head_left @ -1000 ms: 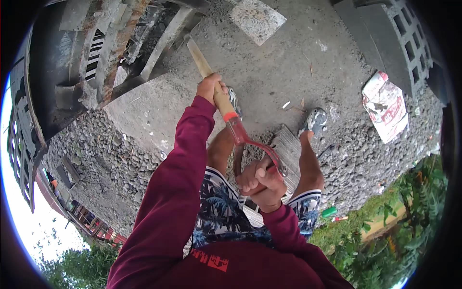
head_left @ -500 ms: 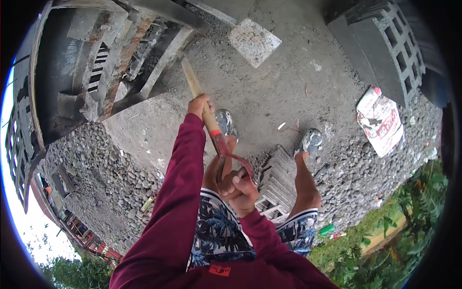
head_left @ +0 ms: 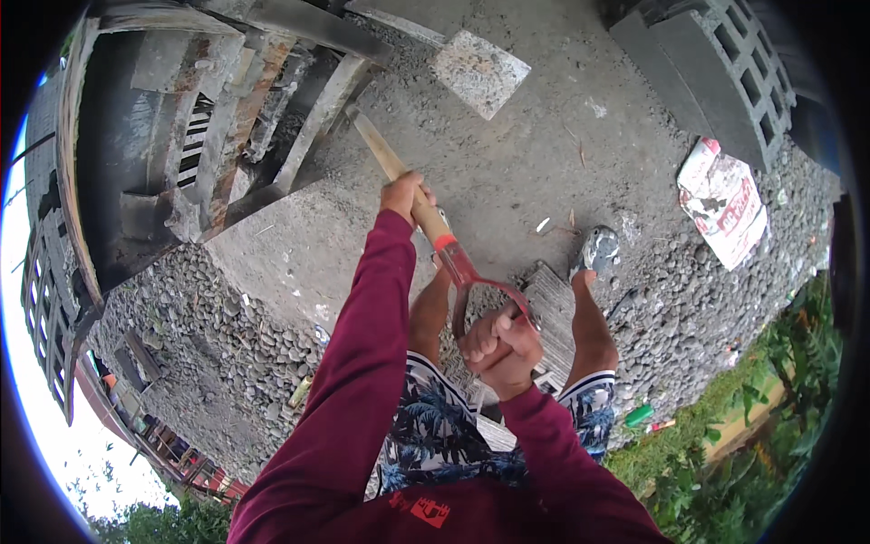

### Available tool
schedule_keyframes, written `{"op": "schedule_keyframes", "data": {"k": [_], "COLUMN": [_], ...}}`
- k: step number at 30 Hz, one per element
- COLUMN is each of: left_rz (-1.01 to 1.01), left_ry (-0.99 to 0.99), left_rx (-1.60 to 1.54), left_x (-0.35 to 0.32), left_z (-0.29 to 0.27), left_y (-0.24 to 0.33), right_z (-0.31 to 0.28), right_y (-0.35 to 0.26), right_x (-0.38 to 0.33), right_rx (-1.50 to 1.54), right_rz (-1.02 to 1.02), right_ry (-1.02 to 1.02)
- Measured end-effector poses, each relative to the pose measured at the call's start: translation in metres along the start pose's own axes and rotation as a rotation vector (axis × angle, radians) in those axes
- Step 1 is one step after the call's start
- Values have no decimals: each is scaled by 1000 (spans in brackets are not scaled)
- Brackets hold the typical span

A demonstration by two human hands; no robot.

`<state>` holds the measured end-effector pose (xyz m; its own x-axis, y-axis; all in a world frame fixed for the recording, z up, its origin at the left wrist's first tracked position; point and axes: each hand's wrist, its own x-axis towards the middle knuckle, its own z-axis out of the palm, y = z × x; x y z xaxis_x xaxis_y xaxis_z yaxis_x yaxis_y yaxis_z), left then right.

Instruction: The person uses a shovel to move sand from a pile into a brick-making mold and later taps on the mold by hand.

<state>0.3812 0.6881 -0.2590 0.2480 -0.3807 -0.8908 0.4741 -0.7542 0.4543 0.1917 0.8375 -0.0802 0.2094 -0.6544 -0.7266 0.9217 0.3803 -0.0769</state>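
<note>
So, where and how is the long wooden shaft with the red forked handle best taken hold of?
Probably two-handed: right hand at the wide end of the red forked handle, from the body side, where the fork spreads open; left hand around the slim wooden shaft, from its left, because it slants away to the upper left.

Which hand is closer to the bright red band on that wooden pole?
The left hand. It grips the wooden pole just beyond the bright red band, while the right hand is farther off, on its other side, closed around the end of the red forked handle.
</note>
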Motion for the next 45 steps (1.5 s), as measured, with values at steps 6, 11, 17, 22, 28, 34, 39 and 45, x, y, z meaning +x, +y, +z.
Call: {"op": "schedule_keyframes", "data": {"k": [6,11,17,22,28,34,39,45], "left_rz": [-100,-96,-108,-8,-77,28,79,-25], "left_ry": [-40,-7,-66,-98,-18,-56,49,-41], "left_rx": [4,11,71,60,37,-17,6,-7], "left_x": [14,-90,-16,32,-38,32,40,-14], "left_z": [-20,6,0,-29,4,-3,-18,7], "left_y": [-8,-39,21,17,-15,48,19,-7], "right_z": [-21,-3,39,-16,10,32,-23,6], "right_y": [8,-19,4,25,-16,4,13,-19], "right_x": [5,-87,-17,21,-37,44,46,-22], "right_rx": [-70,79,16,-189,0,-29,-65,20], "right_rz": [18,-13,-67,89,1,-11,107,14], "right_ry": [-71,-71,-92,-106,-113,-141,-98,-111]}}
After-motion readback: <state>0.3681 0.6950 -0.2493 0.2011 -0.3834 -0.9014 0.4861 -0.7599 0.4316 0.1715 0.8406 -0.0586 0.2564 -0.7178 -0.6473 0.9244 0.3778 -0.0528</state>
